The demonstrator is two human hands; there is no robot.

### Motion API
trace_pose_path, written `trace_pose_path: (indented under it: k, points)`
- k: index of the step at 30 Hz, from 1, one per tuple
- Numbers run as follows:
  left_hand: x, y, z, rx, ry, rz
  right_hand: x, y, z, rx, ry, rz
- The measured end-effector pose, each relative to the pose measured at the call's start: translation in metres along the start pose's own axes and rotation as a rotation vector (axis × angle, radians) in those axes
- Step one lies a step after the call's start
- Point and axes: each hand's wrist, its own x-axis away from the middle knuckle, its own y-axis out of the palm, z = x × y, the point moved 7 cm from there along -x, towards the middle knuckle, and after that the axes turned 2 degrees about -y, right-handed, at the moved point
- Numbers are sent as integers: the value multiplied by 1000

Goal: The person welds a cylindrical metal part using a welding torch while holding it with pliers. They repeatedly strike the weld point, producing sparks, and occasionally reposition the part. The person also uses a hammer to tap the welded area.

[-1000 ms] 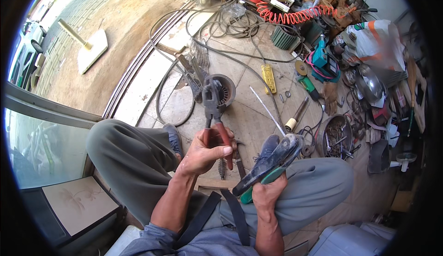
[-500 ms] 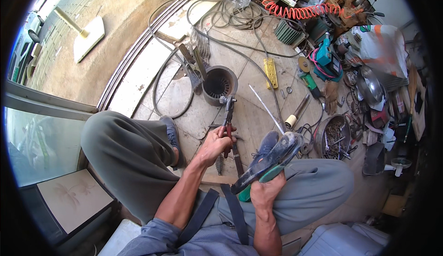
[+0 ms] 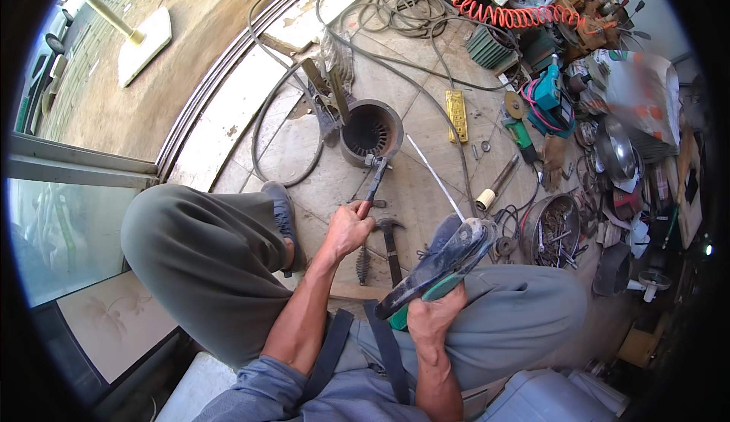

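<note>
By the right leg [image 3: 525, 300], the right hand [image 3: 433, 319] is closed firmly around a dark, green-handled tool [image 3: 435, 267]. Ahead stands a pot [image 3: 372, 131]; the left hand [image 3: 349, 229] is wrapped around pliers [image 3: 374, 186], whose tip is at a bolt [image 3: 378, 162] beside the pot's near rim.

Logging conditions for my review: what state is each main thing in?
Left hand: closed on red-handled pliers
Right hand: closed on green-handled tool, likely an electrode holder
Metal cylinder: upright, open-topped
Thin rod: straight
Claw hammer: lying down
Angle grinder: disc fitted, lying down
Orange hose: coiled
Metal basin: partly filled with scrap
</note>
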Motion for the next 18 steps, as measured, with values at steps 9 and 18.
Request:
trace_pose_path:
  k: [9,18]
  points:
    - [-6,-4,-6,-47,3,25,-2,18,-6,69,18,-47]
    - [-10,3,-15,148,-93,-42,5,18,-20,78,-21,-144]
